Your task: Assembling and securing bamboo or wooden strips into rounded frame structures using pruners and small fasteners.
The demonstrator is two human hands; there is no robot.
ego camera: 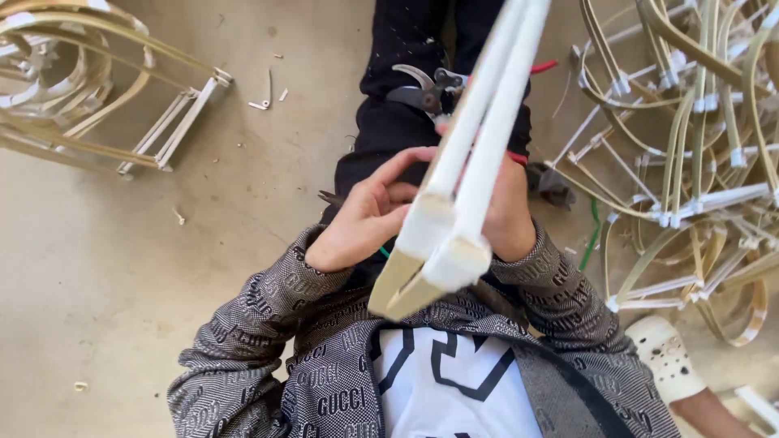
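Note:
A frame piece (454, 235) of pale cane bars wrapped in white strip is held up close to the camera over my lap. Its wrapped corner joint points toward my chest and its two long bars run up and away. My left hand (365, 217) is curled against the left side of the bars, fingers bent onto them. Mostly hidden behind the bars, my right hand (510, 212) grips them from the right. A pair of metal pruning shears (426, 91) with red handles lies on my black trousers just beyond the hands.
A tangled pile of similar cane frames (690, 146) with white-wrapped joints fills the right side. Another curved frame (97, 89) lies at the upper left on the concrete floor, with small offcuts (264, 101) near it. A white clog (669, 357) is at the lower right.

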